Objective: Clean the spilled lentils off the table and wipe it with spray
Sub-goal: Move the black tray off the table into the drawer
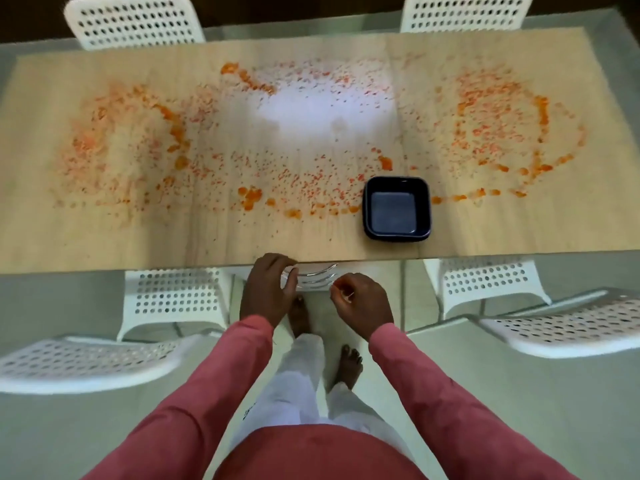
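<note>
Orange lentils (pixel 304 188) lie scattered over most of the light wooden table (pixel 104 244), thickest in rings at the left (pixel 173 133) and at the right (pixel 540 112). A dark blue square dish (pixel 397 208) stands empty on the table, near the front edge and right of centre. My left hand (pixel 268 292) is at the table's front edge, its fingers curled round the rim of a clear, ridged dish (pixel 315 280) held just below that edge. My right hand (pixel 360 303) hovers beside it with fingers curled and thumb against forefinger; I see nothing plainly in it.
White perforated chairs surround the table: two at the far side (pixel 135 22) (pixel 464 12), two tucked under the near edge (pixel 176 292) (pixel 485 282), and two seats beside me (pixel 83 358) (pixel 568 327). Bright glare (pixel 311 109) marks the table's middle. My bare feet stand on the pale floor.
</note>
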